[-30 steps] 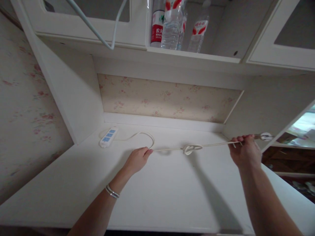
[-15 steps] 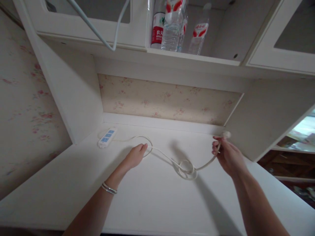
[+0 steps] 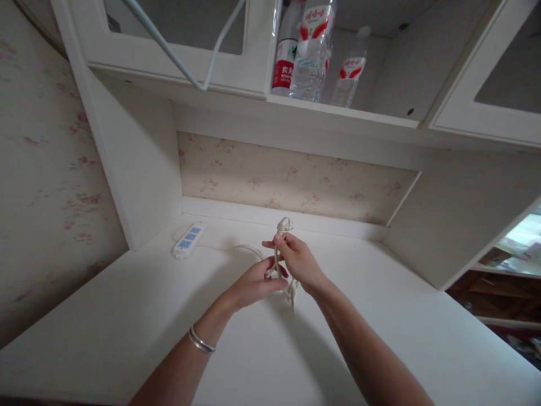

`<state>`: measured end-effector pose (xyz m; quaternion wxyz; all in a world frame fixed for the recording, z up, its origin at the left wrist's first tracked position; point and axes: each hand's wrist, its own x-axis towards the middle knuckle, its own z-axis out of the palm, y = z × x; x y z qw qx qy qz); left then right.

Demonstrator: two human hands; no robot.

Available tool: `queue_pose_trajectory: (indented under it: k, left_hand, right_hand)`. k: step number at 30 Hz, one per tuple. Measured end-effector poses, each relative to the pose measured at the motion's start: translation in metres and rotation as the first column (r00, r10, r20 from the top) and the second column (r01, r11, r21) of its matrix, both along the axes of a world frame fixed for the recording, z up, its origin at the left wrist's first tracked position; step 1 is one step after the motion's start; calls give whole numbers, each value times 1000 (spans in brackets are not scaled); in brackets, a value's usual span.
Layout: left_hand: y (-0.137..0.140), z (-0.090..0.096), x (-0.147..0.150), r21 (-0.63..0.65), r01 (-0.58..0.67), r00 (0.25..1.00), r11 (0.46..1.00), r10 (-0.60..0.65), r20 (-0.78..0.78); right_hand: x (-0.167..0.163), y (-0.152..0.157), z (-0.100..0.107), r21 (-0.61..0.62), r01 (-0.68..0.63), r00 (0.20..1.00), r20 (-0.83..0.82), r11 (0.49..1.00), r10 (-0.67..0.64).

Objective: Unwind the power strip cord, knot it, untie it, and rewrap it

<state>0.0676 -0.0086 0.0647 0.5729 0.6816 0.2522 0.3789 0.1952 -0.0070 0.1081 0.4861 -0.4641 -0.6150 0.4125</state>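
Observation:
My right hand (image 3: 298, 258) pinches the white power cord (image 3: 276, 260) just below its plug (image 3: 284, 224), which points upward above the fingers. Close against it, my left hand (image 3: 257, 283) has its fingers curled round part of the same cord, with the thumb stretched beneath. Bunched loops of cord (image 3: 291, 292) hang below and behind the two hands, partly hidden by them. From the left hand the cord runs back over the white surface to a power strip (image 3: 188, 241) with blue socket faces, lying at the left rear.
Overhead, an open cabinet shelf (image 3: 346, 114) holds several plastic bottles (image 3: 310, 53). A pale blue bent rod or cable (image 3: 186, 70) hangs down at the upper left. White side panels (image 3: 139, 163) flank the desk surface (image 3: 236, 361), and a low ledge runs along the back.
My right hand has carried the plug leftward from the right side to my left hand. The cord, stretched between the hands before, is now gathered in loops at them.

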Motion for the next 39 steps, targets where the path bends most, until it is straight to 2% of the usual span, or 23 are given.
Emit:
queue_pose_trajectory:
  k: [2,5,8,12,15,17,19,22,24,27,29,30,32,35,37,39]
  left_hand:
    - [-3,-4,4,123,-100,992,987,108,-62]
    - [-5,-9,6,295,-242,941,924,298,-163]
    - [-6,-13,3,454,-348,838,820,489,-240]
    - [-6,-15,-1,619,-405,711,673,657,-249]
    - [-5,-17,0,712,-389,652,584,721,-235]
    - [-2,-20,2,734,-395,626,553,747,-226]
    - [1,-22,3,721,-424,611,549,761,-220]
    - [6,-25,2,664,-468,591,584,765,-256]
    - [7,-25,0,614,-496,586,614,759,-285]
    - [5,-25,-1,561,-532,605,635,748,-273]
    - [4,-26,0,555,-534,633,638,736,-238]
    - [3,-26,0,558,-531,644,637,732,-222]
    - [3,-27,1,569,-534,644,626,737,-206]
    - [7,-30,0,594,-541,600,596,768,-224]
    - [10,-30,-2,616,-531,575,582,782,-242]
    - [11,-30,-5,628,-507,580,590,773,-257]
  right_hand:
    - [-1,11,-6,-20,21,995,94,1000,-19]
    - [1,22,-15,5,101,976,193,995,-100]
    - [6,23,-25,151,205,942,237,967,-237]
    - [16,16,-42,363,327,902,156,872,-403]
    - [25,14,-57,401,240,900,251,884,-358]
    - [30,14,-65,432,154,867,371,889,-331]
    - [34,15,-70,495,133,820,432,859,-376]
    - [35,11,-71,547,130,778,461,827,-427]
    - [34,9,-71,503,101,784,491,858,-380]
    - [32,8,-74,345,-15,799,568,938,-196]
    - [31,12,-81,283,-56,801,585,957,-126]
    - [30,15,-86,286,-29,805,574,958,-148]
    - [28,20,-98,332,98,808,524,938,-270]
    - [24,24,-115,398,241,777,468,885,-421]
    - [23,23,-120,431,257,778,439,865,-450]
    - [22,21,-118,442,217,804,425,870,-416]
